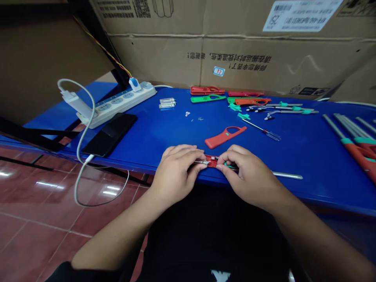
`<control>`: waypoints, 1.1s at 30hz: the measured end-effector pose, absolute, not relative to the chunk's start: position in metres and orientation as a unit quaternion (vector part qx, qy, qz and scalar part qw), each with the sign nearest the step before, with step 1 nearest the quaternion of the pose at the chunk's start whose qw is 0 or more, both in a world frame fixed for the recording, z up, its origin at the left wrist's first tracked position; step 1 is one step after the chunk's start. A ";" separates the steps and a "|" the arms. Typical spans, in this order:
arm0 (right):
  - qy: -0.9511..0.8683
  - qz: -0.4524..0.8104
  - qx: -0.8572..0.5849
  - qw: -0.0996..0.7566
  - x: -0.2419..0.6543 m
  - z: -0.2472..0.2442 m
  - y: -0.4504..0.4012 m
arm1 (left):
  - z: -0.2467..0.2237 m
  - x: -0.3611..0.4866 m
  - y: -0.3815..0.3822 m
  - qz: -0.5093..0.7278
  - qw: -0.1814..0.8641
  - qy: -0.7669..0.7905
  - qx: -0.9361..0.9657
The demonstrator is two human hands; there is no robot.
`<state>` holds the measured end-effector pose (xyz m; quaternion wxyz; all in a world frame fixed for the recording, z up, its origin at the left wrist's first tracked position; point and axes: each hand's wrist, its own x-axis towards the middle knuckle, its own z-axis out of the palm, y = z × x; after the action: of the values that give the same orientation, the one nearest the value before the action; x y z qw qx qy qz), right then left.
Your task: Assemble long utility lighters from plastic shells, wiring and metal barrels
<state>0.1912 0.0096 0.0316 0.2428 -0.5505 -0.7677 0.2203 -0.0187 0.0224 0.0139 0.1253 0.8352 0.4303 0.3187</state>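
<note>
At the table's front edge, a red lighter half-shell [212,163] lies between my two hands, its ends hidden under the fingers. My left hand [178,168] is closed in a pinch over its left end, thumb and forefinger on a small clear gas tank with a whitish tip [202,162]. My right hand [245,170] is closed at the other end, fingertips by a teal part [230,166]; what they grip is hidden. A metal tube [288,175] sticks out to the right from under that hand. Just beyond lies a red lighter cover half [225,137].
Behind are red shells [207,90], green shells [208,98], clear tanks [167,103], a screwdriver [264,131] and metal tubes with wires [290,111]. A power strip [117,102] and phone [110,134] lie left, lighters [357,147] right. A cardboard box [235,43] backs the table.
</note>
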 end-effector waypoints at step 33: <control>-0.789 0.158 -0.545 0.236 0.188 0.027 0.008 | 0.011 -0.009 0.019 0.319 0.123 0.428 0.837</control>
<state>0.1883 0.0081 0.0273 0.2362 -0.5454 -0.7886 0.1575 -0.0095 0.0192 0.0114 0.1230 0.8369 0.4277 0.3185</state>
